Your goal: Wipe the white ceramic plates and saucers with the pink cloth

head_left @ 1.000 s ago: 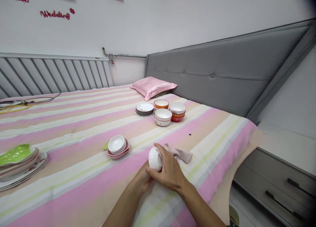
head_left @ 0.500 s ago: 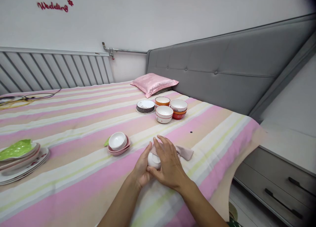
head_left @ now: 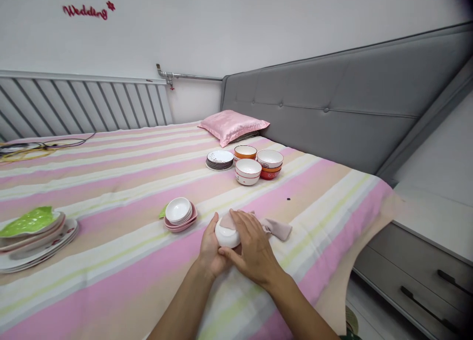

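Observation:
A small white bowl (head_left: 226, 237) sits in my left hand (head_left: 211, 255), whose fingers and palm cup its left side and underside. It appears to be bottom side up. My right hand (head_left: 254, 249) lies over the bowl's right side and presses a pinkish-beige cloth (head_left: 279, 228) against it. The cloth's loose end trails to the right, past the fingers. Part of the bowl is hidden under the right hand. To the left of my hands, small white bowls (head_left: 178, 210) are stacked on pink dishes (head_left: 182, 226) on the bed.
Beyond my hands stand stacked bowls (head_left: 248, 168) and a pile of plates (head_left: 219, 158), with a pink pillow (head_left: 233, 125) behind. A leaf-shaped green dish (head_left: 29, 221) tops plates at left. Striped bedding (head_left: 121, 276) covers the bed; a drawer cabinet (head_left: 417, 266) stands right.
The bowl has turned and shifted slightly left, showing more of its white surface. My right hand has flattened over it with the cloth. The view has moved a little.

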A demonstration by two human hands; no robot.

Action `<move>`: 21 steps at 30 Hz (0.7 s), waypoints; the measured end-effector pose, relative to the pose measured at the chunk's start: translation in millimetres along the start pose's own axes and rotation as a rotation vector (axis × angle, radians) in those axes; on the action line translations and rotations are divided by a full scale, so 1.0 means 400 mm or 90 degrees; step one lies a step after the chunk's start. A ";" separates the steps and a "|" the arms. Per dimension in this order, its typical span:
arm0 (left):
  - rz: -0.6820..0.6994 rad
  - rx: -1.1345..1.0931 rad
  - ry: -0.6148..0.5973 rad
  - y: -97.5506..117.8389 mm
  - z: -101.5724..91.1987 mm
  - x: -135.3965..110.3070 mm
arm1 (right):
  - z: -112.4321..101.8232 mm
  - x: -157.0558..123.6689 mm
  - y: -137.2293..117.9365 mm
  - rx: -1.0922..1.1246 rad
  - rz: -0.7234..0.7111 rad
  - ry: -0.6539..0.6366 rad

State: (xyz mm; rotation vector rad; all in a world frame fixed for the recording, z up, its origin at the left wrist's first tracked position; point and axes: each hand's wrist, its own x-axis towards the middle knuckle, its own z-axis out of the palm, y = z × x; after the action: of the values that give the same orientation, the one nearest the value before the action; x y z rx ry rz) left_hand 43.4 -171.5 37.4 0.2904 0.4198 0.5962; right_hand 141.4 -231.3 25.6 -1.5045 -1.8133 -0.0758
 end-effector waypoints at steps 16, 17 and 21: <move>0.105 -0.118 -0.006 -0.010 0.016 0.007 | 0.012 0.002 0.004 -0.039 -0.016 0.096; 0.107 -0.121 -0.012 -0.010 0.013 0.008 | 0.012 0.003 0.006 -0.040 -0.018 0.109; 0.086 -0.116 -0.021 -0.004 0.000 0.013 | 0.004 0.004 0.013 -0.025 -0.024 0.119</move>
State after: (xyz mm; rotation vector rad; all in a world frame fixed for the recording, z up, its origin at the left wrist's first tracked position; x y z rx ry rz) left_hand 48.0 -169.8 35.3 0.1540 0.3132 0.7562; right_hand 144.9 -227.4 23.3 -1.4392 -1.6992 -0.2638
